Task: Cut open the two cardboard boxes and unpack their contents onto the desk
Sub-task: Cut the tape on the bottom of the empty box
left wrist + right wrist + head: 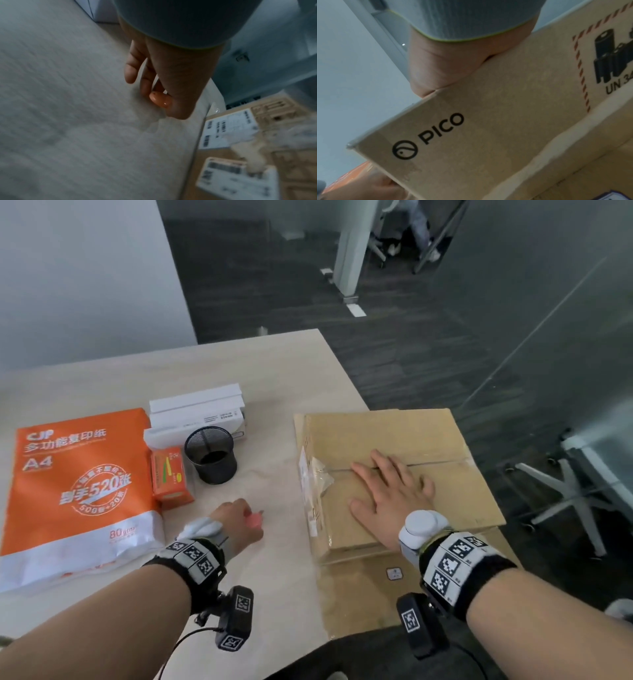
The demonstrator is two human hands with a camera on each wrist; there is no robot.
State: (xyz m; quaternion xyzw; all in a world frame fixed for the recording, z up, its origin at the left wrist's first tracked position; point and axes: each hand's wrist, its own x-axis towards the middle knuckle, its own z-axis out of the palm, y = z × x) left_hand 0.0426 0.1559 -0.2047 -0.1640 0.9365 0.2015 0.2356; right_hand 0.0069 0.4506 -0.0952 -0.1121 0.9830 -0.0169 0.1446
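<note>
A bare strip of table (267,440) runs from the near edge to the far edge between the left clutter and the cardboard box (394,440) on the right; the left hand (239,522), curled round a small pink thing (254,520), sits in this strip; the right hand (390,491) lies flat on the box top; to the left the way is blocked by the mesh pen cup (210,455), the small orange box (169,475), the paper ream (78,487) and the white boxes (197,416) behind them; the box stands on a second, flatter box (363,594) that reaches the near edge; the far table behind the clutter lies bare.
</note>
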